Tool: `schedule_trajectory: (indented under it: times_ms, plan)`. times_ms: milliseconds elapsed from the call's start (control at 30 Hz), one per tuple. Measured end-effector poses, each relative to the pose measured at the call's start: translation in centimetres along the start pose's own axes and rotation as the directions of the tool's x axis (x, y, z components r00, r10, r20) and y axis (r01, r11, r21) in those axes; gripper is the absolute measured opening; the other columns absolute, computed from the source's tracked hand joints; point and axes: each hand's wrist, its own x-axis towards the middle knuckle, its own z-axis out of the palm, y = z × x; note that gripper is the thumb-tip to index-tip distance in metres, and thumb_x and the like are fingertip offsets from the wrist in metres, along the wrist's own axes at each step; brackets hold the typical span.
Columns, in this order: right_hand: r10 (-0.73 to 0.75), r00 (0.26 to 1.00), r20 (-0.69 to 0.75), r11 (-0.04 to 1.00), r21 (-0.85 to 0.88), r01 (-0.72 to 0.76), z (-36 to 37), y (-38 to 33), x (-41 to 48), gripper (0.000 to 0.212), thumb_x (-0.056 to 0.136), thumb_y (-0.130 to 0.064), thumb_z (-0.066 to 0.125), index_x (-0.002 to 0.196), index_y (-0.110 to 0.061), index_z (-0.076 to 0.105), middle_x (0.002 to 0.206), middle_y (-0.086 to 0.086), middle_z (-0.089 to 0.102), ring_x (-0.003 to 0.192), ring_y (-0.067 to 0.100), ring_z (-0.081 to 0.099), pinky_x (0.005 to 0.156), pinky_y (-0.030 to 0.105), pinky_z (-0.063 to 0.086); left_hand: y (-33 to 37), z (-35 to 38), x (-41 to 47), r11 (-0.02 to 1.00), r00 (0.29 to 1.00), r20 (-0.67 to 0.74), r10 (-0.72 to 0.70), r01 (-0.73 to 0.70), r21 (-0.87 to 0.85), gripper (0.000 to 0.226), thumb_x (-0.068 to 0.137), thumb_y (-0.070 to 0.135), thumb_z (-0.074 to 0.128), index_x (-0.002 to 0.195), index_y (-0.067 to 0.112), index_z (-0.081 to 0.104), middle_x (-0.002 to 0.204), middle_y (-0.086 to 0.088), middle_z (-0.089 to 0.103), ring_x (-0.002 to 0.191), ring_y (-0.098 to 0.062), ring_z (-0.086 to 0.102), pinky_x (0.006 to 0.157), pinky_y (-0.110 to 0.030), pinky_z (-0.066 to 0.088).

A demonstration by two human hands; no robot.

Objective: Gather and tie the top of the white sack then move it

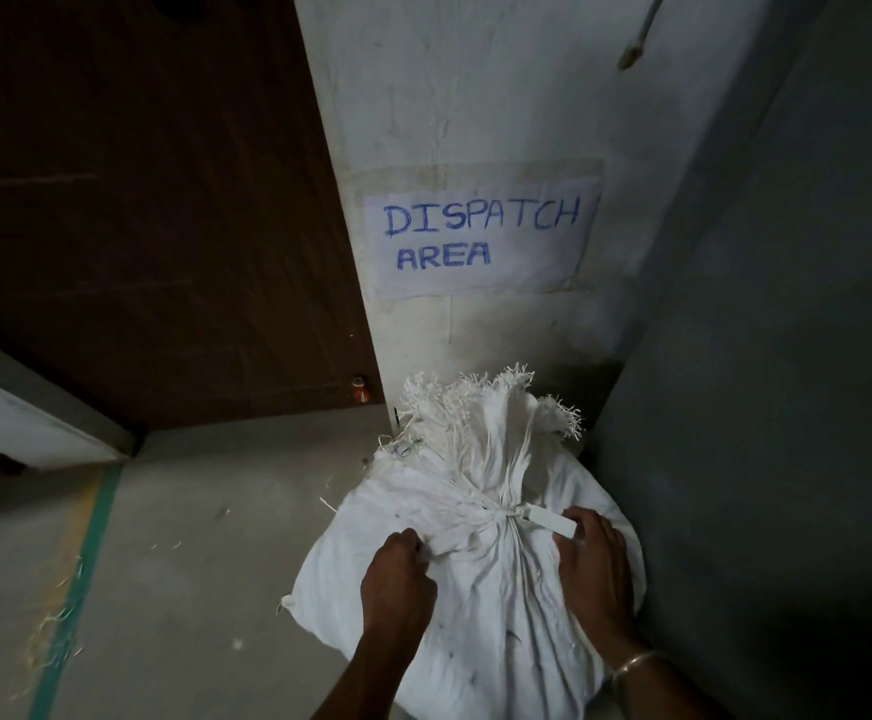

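Two bare forearms reach in from the bottom edge, a thin bangle (631,664) on the right wrist. Left hand (398,576) is curled, its grip pinched tight on a fold of cloth just left of the knot. Right hand (596,563) lies flatter against the sack's right shoulder, fingers bent down onto the fabric beside a white tag (553,522); whether that grip actually clamps anything, hard to tell from here. And the white sack (480,605) itself: full, rounded, sitting on the grey floor (205,553), tucked right into the corner where the pale wall (475,96) meets the darker grey wall (761,356). Its neck is bunched and cinched by a white tie (501,514), the frayed top (475,402) fanning up above the knot. On the pale wall above, a paper sign (480,236) in blue letters reads DISPATCH AREA. Dark brown door (137,200) to the left, a green stripe (80,579) running along the floor with loose fibres scattered near it.
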Motion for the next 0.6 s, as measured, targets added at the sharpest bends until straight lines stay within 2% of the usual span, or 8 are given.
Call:
schedule_trajectory:
  times_ms: [167,267,367,433,600]
  plan:
    - [0.061,0.995,0.081,0.998,-0.005,-0.060,-1.4,-0.5,0.2,0.042,0.078,0.010,0.073,0.111,-0.015,0.065,0.102,0.003,0.071,0.100,0.030,0.064,0.082,0.032,0.047,0.0,-0.6,-1.0,1.000,1.000,-0.006,0.030,-0.030,0.006,0.010,0.090,0.015,0.059,0.096,0.022,0.058,0.098,0.009,0.059,0.093,-0.015,0.061,0.070,-0.028,0.046]
    - [0.064,0.994,0.091,0.998,-0.016,-0.063,-2.7,-1.2,0.2,0.050,0.076,0.013,0.070,0.114,-0.018,0.063,0.106,0.002,0.069,0.104,0.028,0.063,0.081,0.030,0.048,0.4,-2.0,-1.7,1.000,1.000,-0.006,0.021,-0.021,0.001,0.011,0.091,0.018,0.061,0.101,0.021,0.064,0.101,0.008,0.061,0.094,-0.014,0.062,0.069,-0.026,0.044]
    - [0.047,0.998,0.052,0.999,0.018,-0.048,-3.9,-2.4,0.3,0.054,0.074,0.011,0.071,0.119,-0.016,0.060,0.115,0.007,0.066,0.111,0.032,0.060,0.092,0.045,0.053,1.0,-3.8,-2.4,1.000,0.999,-0.029,0.016,-0.016,-0.020,0.013,0.090,0.023,0.064,0.103,0.022,0.067,0.100,0.009,0.063,0.095,-0.013,0.064,0.070,-0.025,0.043]
    - [0.048,0.999,0.014,0.999,0.010,-0.048,-5.3,-3.5,0.8,0.048,0.077,0.007,0.072,0.120,-0.013,0.061,0.118,0.011,0.066,0.115,0.036,0.059,0.097,0.049,0.050,1.6,-5.4,-2.9,0.998,0.996,-0.074,0.043,-0.046,-0.035,0.018,0.090,0.029,0.068,0.106,0.022,0.068,0.103,0.007,0.064,0.100,-0.016,0.065,0.074,-0.027,0.043]
    - [-0.017,0.999,-0.039,1.000,0.004,0.017,-11.2,-9.0,0.4,0.026,0.090,-0.007,0.067,0.116,-0.010,0.063,0.115,0.015,0.068,0.114,0.035,0.055,0.095,0.041,0.045,3.8,-11.4,-5.1,0.982,0.958,-0.232,0.166,-0.182,-0.047,0.032,0.088,0.036,0.075,0.106,0.010,0.072,0.108,-0.008,0.071,0.102,-0.027,0.067,0.084,-0.035,0.052]
